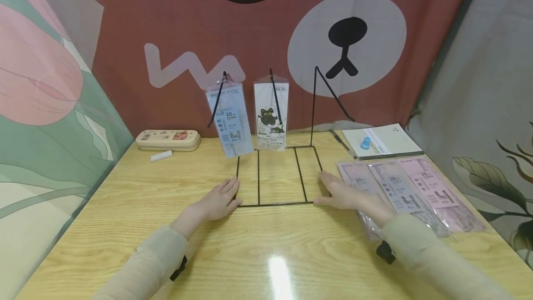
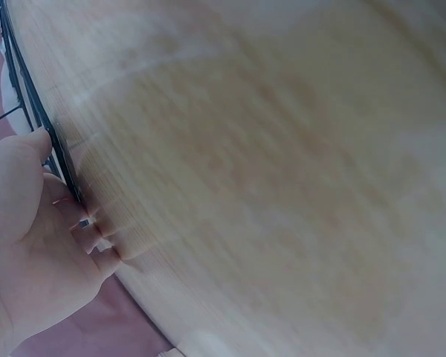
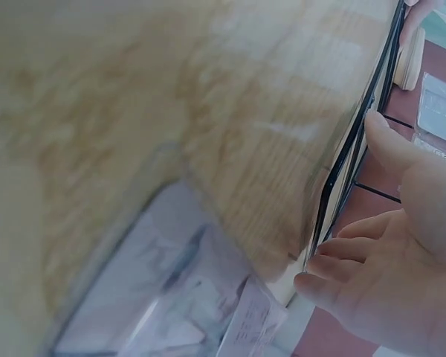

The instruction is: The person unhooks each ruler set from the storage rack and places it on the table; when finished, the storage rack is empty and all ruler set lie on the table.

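A black wire display rack [image 1: 276,204] sits on the wooden table, with hooked arms rising at its back. My left hand [image 1: 218,200] touches the left side of its base, fingers extended and thumb by the front corner. On the opposite side my right hand [image 1: 341,192] rests likewise against the base, its fingers spread from the thumb. A blue ruler-set packet [image 1: 231,119] hangs tilted from the left hook; a white ruler-set packet [image 1: 270,110] with black cats hangs from the middle one. The right hook holds no packet. In the wrist views the fingertips touch table and wire.
Several ruler-set packets, among them a pink packet [image 1: 433,184], overlap at the right, partly under my right forearm. Behind them lie a notebook [image 1: 391,135] with a small blue item [image 1: 365,143], and a pen [image 1: 343,143]. A pencil case [image 1: 168,140] and white eraser [image 1: 161,155] lie back left.
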`<state>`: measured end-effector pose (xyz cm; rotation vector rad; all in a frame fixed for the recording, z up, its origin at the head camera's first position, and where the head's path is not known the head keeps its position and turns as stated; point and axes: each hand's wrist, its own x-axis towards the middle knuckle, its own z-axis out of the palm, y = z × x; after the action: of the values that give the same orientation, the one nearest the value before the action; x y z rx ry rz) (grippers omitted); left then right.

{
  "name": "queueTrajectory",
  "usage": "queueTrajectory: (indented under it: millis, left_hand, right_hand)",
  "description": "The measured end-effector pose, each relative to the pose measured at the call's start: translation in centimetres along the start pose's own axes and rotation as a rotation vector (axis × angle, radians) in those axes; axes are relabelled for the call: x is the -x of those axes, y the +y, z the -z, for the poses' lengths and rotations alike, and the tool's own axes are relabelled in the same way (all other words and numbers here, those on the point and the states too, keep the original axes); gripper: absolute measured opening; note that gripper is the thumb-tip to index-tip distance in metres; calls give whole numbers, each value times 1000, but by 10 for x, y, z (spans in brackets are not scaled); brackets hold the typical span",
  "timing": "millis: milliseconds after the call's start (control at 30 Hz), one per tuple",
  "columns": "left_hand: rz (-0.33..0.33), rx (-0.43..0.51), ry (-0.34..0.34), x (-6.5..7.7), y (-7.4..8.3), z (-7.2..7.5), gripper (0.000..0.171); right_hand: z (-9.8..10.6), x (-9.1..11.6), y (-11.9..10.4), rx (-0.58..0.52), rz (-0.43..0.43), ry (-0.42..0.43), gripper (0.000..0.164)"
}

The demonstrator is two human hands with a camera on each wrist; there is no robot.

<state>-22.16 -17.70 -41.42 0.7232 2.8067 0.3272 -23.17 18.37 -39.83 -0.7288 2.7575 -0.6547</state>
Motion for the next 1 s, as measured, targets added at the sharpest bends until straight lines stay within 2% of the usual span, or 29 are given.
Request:
queueTrajectory:
  millis: [500,600,700,833,933,1000]
  left_hand:
    - [10,7,-15,-1,-1,-1,64]
    - [7,32,-3,-1,-1,-1,64]
    - [12,98,19,0,-1,2,65]
    - [13,202,99,-1,-4,12,63]
    - [8,292,196,-4,-7,24,60]
    - [31,358,266,-7,-9,33,59]
  right_hand:
    - [-3,-3,2,6,-124,-105,88]
    - [-3,-2,1,5,-132,-116,88]
    - [-3,-2,0,1,-135,-126,88]
    - [-3,-1,-1,0,-135,-133,88]
    - [-3,-2,0,-2,-136,-134,88]
    - [-3,-2,0,-4,-135,-134,88]
